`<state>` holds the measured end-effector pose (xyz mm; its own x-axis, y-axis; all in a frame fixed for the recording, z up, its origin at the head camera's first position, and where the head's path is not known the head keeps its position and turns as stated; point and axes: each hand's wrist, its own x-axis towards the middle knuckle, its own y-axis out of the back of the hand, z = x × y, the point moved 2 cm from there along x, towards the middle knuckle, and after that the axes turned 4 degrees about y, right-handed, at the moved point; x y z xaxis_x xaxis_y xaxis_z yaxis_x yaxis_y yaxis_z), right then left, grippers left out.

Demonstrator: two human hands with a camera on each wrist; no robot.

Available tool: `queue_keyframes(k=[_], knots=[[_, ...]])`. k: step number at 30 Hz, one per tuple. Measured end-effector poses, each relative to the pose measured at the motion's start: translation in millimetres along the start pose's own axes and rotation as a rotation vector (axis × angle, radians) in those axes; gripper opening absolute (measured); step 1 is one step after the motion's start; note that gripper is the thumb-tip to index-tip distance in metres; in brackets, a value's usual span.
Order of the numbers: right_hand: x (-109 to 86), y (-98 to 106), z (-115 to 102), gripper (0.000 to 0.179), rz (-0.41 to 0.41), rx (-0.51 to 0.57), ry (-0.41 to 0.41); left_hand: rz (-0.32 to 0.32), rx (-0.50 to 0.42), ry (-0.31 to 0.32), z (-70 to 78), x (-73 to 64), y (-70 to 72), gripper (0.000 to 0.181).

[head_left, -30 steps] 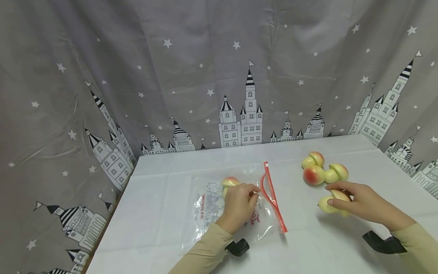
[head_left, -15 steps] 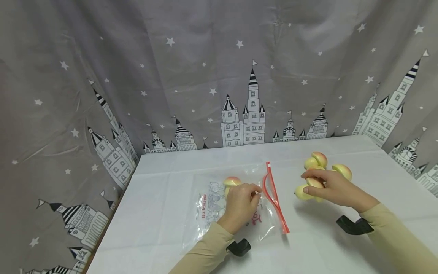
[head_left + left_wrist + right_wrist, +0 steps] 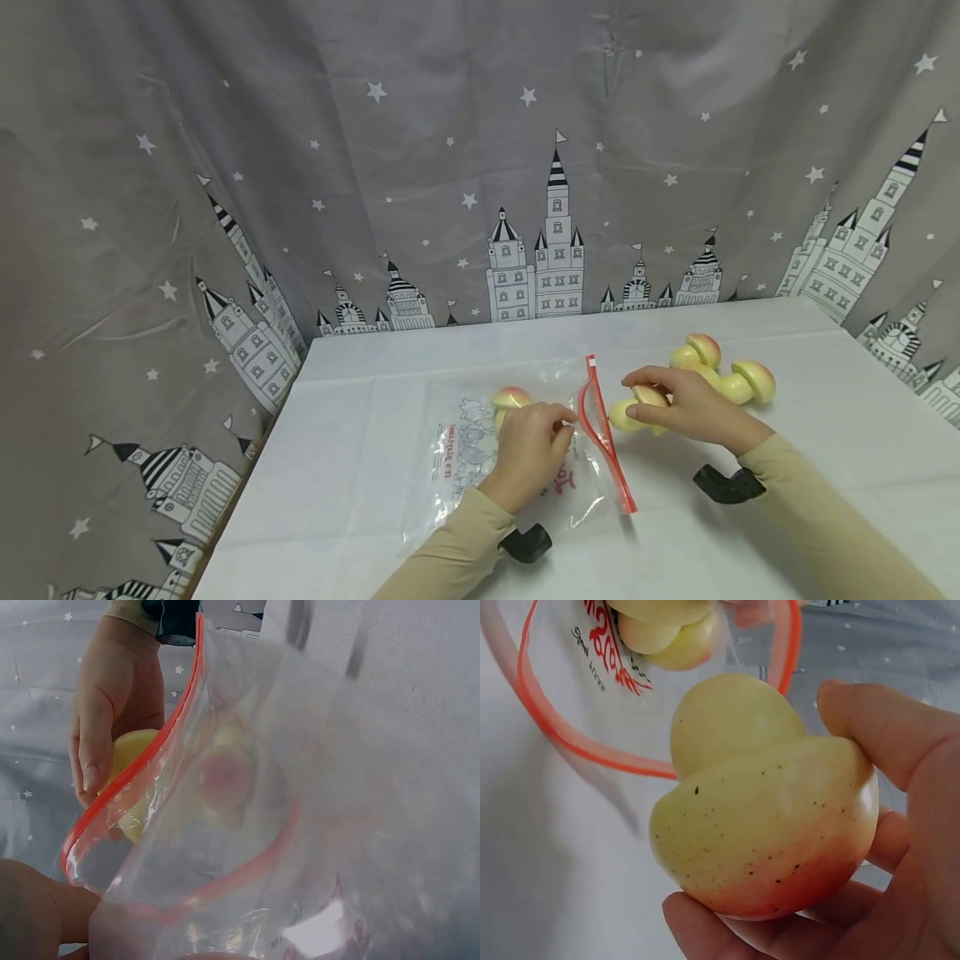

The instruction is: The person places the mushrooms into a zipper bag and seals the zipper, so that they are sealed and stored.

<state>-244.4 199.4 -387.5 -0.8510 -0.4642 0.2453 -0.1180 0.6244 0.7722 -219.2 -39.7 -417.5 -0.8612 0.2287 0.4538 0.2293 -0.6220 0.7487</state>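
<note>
The right hand (image 3: 693, 404), fingers curled, gripped a mushroom-shaped piece (image 3: 765, 825) right of frame centre, stem leftward, just beside the open mouth of the red-edged bag (image 3: 620, 472). The left hand (image 3: 528, 450) pinched the bag.

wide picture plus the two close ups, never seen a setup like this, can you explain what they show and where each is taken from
No machine works here, just a person's two bare hands. The wide picture comes from a camera worn on the head, looking forward and down; each close-up comes from a camera on one wrist. On the white table lies a clear bag with a red edge and fruit, perhaps toy, inside. The left hand holds the bag near its open mouth. The right hand holds a yellow and red piece close to that mouth. More pieces lie beyond the right hand.
</note>
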Motion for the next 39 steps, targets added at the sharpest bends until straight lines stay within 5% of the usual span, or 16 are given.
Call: queue_keyframes(k=[18,29,39], knots=[[20.9,-41.8,-7.2,0.039,-0.031,0.129,0.036,0.038,0.026,-0.040,-0.3,-0.4,1.1,0.012],[27.3,-61.2,-7.8,0.022,-0.022,0.070,0.153,0.050,0.015,-0.039,-0.9,0.1,0.7,0.014],[30.5,-75.3,-6.0,0.021,-0.028,0.048,0.137,0.062,0.011,-0.046,-0.6,-0.3,1.1,0.012]])
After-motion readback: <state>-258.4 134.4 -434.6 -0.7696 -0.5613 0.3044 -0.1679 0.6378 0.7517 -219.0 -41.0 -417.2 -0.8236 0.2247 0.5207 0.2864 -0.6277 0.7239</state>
